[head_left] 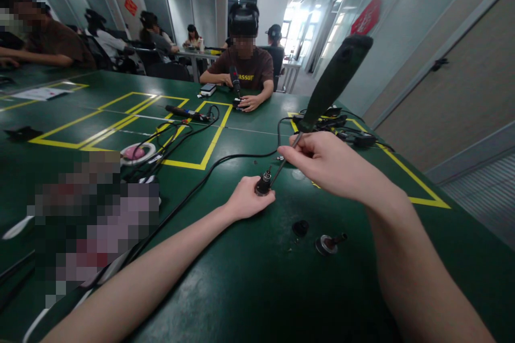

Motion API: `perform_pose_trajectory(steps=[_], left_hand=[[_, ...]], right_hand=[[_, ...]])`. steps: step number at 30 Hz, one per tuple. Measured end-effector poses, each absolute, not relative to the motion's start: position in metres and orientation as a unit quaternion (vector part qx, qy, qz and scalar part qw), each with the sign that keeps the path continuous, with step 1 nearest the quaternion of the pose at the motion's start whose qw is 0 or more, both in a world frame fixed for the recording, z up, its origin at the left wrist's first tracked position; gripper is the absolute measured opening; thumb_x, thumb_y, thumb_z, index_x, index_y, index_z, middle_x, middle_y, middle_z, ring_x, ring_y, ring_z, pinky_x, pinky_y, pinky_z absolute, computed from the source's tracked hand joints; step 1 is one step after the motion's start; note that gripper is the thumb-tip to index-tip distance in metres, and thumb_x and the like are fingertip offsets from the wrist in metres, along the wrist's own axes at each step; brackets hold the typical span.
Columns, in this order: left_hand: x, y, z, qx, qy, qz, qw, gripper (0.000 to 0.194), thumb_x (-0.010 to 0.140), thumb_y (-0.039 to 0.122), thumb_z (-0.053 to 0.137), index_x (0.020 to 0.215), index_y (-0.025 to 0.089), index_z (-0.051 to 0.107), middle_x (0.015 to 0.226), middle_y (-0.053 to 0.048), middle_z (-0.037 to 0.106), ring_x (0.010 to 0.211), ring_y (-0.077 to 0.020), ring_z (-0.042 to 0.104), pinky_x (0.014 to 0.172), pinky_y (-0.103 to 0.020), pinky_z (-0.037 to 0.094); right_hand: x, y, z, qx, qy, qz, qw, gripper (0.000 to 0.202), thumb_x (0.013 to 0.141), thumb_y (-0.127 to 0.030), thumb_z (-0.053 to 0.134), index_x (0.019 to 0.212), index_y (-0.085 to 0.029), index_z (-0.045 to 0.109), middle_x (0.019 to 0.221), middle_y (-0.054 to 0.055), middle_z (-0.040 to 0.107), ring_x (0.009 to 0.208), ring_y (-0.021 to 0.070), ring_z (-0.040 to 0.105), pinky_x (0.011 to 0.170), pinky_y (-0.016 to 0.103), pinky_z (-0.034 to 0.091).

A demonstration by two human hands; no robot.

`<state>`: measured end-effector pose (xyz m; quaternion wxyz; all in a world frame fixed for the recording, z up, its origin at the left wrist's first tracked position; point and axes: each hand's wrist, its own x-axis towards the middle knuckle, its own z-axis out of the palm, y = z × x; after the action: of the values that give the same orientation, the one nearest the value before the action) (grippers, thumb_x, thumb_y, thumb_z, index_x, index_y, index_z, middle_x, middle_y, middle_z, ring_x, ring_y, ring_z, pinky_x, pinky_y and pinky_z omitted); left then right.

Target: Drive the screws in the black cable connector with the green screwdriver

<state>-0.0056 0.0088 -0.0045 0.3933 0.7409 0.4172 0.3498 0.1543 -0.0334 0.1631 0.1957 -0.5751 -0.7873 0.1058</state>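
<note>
Near the middle of the green table (225,289), my left hand (250,199) is closed around a small black cylindrical part (263,184) with a metal tip pointing up. My right hand (322,158) pinches the thin metal shaft of a tool with a large dark green handle (336,80), which leans up to the right. The shaft's lower end is beside the black part; whether they touch I cannot tell. A small black cap (300,228) and a round metal-rimmed part with a dark stem (326,244) lie on the table to the right.
Black cables (225,157) cross the table. A white ring-shaped roll (138,153) and blurred packages (116,225) lie at the left. Dark devices (330,120) are at the back right. A person (247,67) sits opposite, holding a dark tool (235,81).
</note>
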Motion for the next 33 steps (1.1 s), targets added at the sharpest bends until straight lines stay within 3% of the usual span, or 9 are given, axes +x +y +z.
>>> perform_pose_trajectory(steps=[4, 33], left_hand=[[-0.0054, 0.0088, -0.0055, 0.743, 0.413, 0.350, 0.393, 0.017, 0.078, 0.030, 0.064, 0.067, 0.019, 0.058, 0.063, 0.003, 0.056, 0.063, -0.0136, 0.051, 0.063, -0.027, 0.038], [-0.0056, 0.0084, -0.0040, 0.746, 0.407, 0.352, 0.391, 0.018, 0.077, 0.032, 0.061, 0.066, 0.019, 0.054, 0.063, 0.002, 0.054, 0.063, -0.0136, 0.050, 0.064, -0.028, 0.038]], right_hand=[[0.1504, -0.0354, 0.1652, -0.584, -0.783, 0.100, 0.190, 0.050, 0.101, -0.032, 0.057, 0.056, -0.021, 0.040, 0.056, -0.002, 0.047, 0.055, 0.0116, 0.039, 0.060, 0.033, 0.028], [0.1471, -0.0396, 0.1664, -0.598, -0.784, 0.074, 0.152, 0.041, 0.097, -0.023, 0.056, 0.060, -0.022, 0.038, 0.061, -0.003, 0.045, 0.057, 0.0109, 0.033, 0.060, 0.032, 0.023]])
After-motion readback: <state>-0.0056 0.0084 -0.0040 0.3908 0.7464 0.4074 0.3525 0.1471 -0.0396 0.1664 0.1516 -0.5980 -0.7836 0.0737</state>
